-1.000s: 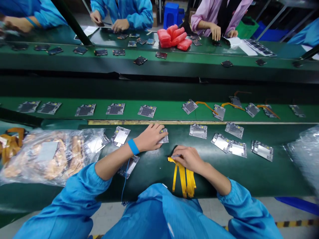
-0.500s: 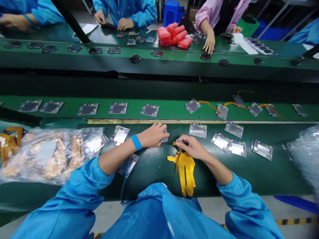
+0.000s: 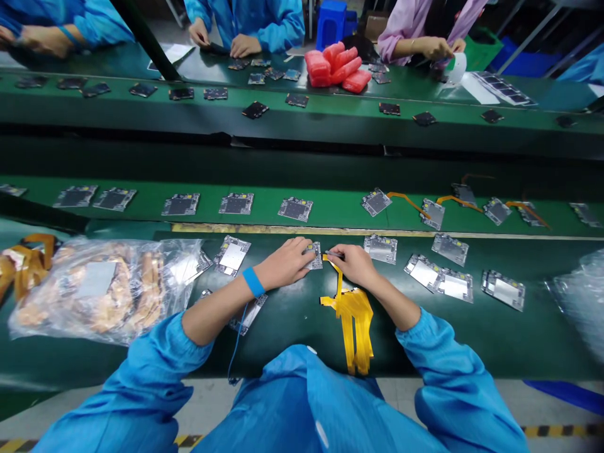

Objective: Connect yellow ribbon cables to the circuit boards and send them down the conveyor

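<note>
My left hand (image 3: 290, 261) lies over a small grey circuit board (image 3: 315, 257) on the green bench, fingers pressed on its left side and closed around that edge. Just right of the board, my right hand (image 3: 355, 264) is closed in a pinch on a slim grey tool (image 3: 335, 254) that looks like tweezers. At the tool's tip is the end of a yellow-orange flex cable (image 3: 338, 280), close beside the board's right edge; whether they touch I cannot tell. Below my right hand a pile of yellow flex cables (image 3: 356, 321) rests near the bench's front edge.
A clear plastic bag of orange cables (image 3: 113, 283) lies left. Several boards with silver plates (image 3: 455, 283) lie right, near a bubble-wrap bundle (image 3: 582, 289). Boards line the green belt (image 3: 340, 211) ahead. Co-workers sit across, by red wrapped bundles (image 3: 337, 66).
My right hand has moved up and left, bringing the flex cable's end to the board. My left hand has slid back, uncovering more of the board. A co-worker's hand has withdrawn from the far boards.
</note>
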The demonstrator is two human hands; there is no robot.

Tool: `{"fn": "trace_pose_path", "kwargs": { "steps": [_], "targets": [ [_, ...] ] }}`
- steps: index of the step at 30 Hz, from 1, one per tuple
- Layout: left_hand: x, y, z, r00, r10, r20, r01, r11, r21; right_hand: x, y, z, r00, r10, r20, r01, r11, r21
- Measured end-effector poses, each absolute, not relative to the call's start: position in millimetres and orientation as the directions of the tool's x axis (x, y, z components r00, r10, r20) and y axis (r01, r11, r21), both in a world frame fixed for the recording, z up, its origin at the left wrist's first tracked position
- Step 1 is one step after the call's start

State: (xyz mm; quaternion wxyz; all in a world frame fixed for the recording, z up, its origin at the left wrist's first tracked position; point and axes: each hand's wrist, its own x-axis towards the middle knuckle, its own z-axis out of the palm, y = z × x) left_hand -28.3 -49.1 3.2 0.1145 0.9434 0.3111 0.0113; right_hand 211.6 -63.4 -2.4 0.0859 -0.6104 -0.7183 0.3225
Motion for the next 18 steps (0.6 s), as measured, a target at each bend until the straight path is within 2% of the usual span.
{"fn": "trace_pose_path", "kwargs": {
  "steps": [18],
  "targets": [
    [-29.7,-49.6,0.5,0.816,0.577,-0.030,0.568,-0.791,0.228,212.0,-57.3,-0.7,-0.283,0.904,-0.321,0.825,0.059,-0.562]
  ]
}}
